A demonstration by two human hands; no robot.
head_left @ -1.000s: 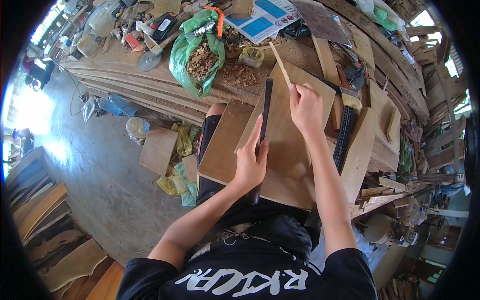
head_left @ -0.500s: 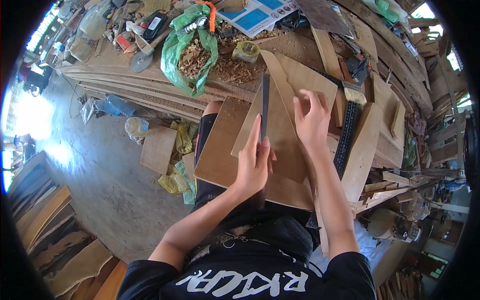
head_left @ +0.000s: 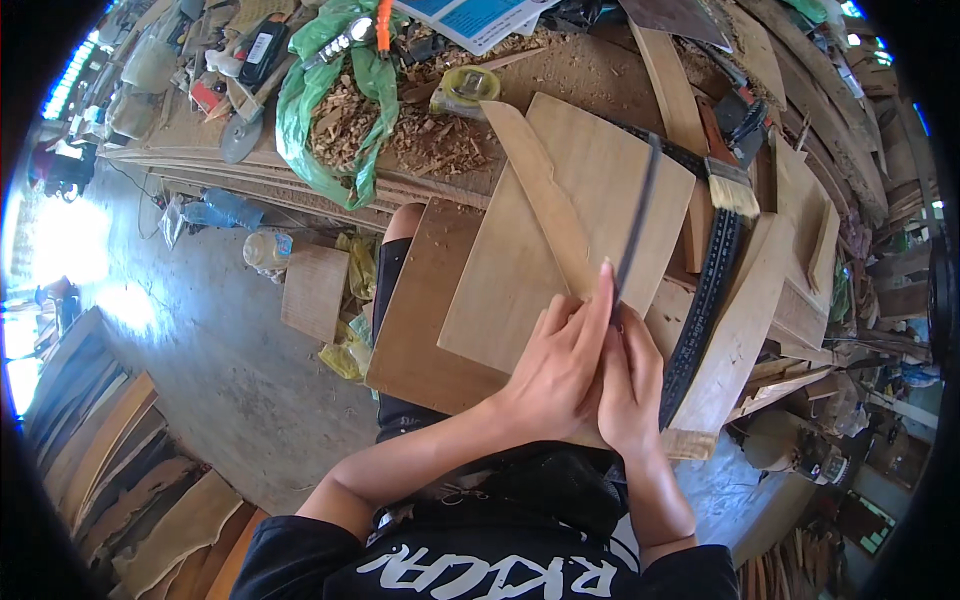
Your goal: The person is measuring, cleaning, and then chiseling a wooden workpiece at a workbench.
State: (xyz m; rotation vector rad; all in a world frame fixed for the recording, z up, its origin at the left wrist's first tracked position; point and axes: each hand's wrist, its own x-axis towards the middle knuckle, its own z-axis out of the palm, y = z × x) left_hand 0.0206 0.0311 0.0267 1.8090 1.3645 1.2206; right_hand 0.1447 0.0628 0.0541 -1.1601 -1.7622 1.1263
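My left hand [head_left: 565, 370] and my right hand [head_left: 632, 385] meet over my lap, closed around the near end of a long dark flat file [head_left: 638, 220]. The left index finger stretches along the file; the palms hide its near end. Beneath it lies a pale square wooden board [head_left: 500, 270], resting on a browner board [head_left: 425, 310] across my legs. A thin wooden strip with one wavy edge [head_left: 540, 190] lies on the pale board, its near end hidden by my hands.
Wood shavings and a green plastic bag [head_left: 325, 180] sit on the bench, near a yellow tape measure [head_left: 468, 88]. To the right are a brush [head_left: 732, 190], a black square ruler [head_left: 702, 310] and wooden pieces [head_left: 735, 320]. A small board [head_left: 315, 290] is at left.
My left hand has carried the file to the right, over the pale board. My right hand, apart from it before, has come down and closed around the file's near end beside the left.
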